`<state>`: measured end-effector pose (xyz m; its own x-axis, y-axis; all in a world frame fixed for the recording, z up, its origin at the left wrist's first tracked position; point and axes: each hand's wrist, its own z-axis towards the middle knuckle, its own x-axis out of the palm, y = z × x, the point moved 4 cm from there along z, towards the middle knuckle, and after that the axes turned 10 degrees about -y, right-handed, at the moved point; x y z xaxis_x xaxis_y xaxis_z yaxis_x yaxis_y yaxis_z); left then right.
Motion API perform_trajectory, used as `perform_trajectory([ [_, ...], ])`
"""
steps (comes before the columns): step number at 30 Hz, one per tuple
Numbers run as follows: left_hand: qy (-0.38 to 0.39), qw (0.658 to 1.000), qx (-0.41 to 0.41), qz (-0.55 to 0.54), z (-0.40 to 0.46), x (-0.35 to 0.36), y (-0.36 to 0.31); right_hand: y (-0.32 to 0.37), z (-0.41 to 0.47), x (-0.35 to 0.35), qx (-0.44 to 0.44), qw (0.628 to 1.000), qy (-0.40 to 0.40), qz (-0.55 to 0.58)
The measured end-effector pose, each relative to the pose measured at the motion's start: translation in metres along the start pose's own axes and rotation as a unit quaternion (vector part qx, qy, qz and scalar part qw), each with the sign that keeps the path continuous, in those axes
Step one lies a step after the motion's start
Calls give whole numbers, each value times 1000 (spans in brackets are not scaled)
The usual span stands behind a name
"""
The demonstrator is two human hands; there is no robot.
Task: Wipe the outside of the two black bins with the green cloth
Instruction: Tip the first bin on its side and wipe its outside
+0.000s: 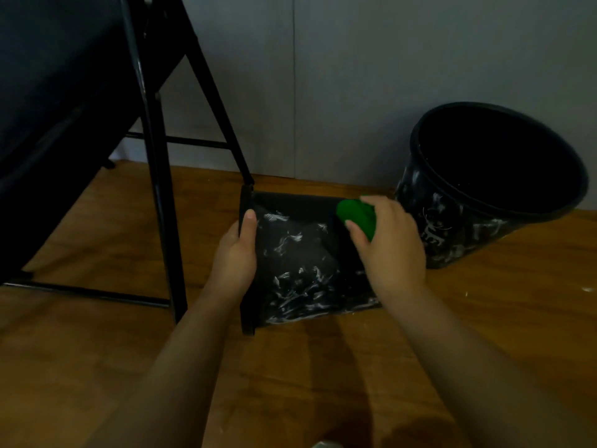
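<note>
Wooden floor (323, 367) fills the lower part of the view and meets a grey wall (355, 76) behind. At the left stands a black folding chair (151, 156), its padded seat overhead and its thin metal legs resting on the boards. At the right, a round black bin (478, 189) stands near the wall, leaning in the wide-angle view with its open mouth turned up and toward the camera; white smears cover its outer side. Just to its left, a second black bin (297, 260), this one boxy, lies on its side on the floor, its rim at the left end beside a chair leg. Its upward-facing side is streaked with white, most heavily toward the near edge, while the far strip looks dark and clean. Both arms reach forward from the bottom edge. The left hand (237, 250) grips the lying bin at its rim, thumb (249, 221) stretched along the top of the edge and the other fingers hidden behind it. The right hand (387, 244) is curled round a bunched green cloth (355, 215), pressing it against the far right part of the bin's upper side, close to the round bin. A few white specks dot the floor at the far right.
</note>
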<state>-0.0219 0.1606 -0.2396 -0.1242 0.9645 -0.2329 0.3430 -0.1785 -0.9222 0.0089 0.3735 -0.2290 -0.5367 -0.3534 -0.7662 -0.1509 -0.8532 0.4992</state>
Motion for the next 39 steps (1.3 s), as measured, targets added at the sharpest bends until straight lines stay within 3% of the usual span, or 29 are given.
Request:
perform_trajectory([
  [6, -9, 1000, -1, 15, 1, -2, 6, 28, -16, 7, -97, 992, 70, 37],
  [12, -11, 1000, -3, 15, 2, -2, 7, 15, 4, 4, -16, 999, 9, -29],
  [18, -19, 1000, -10, -1, 3, -3, 7, 41, -20, 9, -146, 986, 67, 42],
  [22, -8, 1000, -6, -12, 3, -2, 8, 13, -3, 3, -25, 1000, 0, -17],
  [24, -6, 1000, -7, -20, 3, -2, 9, 16, -11, 1, -27, 999, -9, -33],
  [29, -8, 998, -27, -54, 2, -1, 9, 41, -40, 9, -142, 988, 51, 17],
  [34, 0, 996, -49, -73, 4, 0, 14, 14, -27, 2, -14, 999, -31, -2],
  [39, -7, 994, -59, -87, 4, 1, 15, 45, -52, 11, -122, 991, 42, 17],
])
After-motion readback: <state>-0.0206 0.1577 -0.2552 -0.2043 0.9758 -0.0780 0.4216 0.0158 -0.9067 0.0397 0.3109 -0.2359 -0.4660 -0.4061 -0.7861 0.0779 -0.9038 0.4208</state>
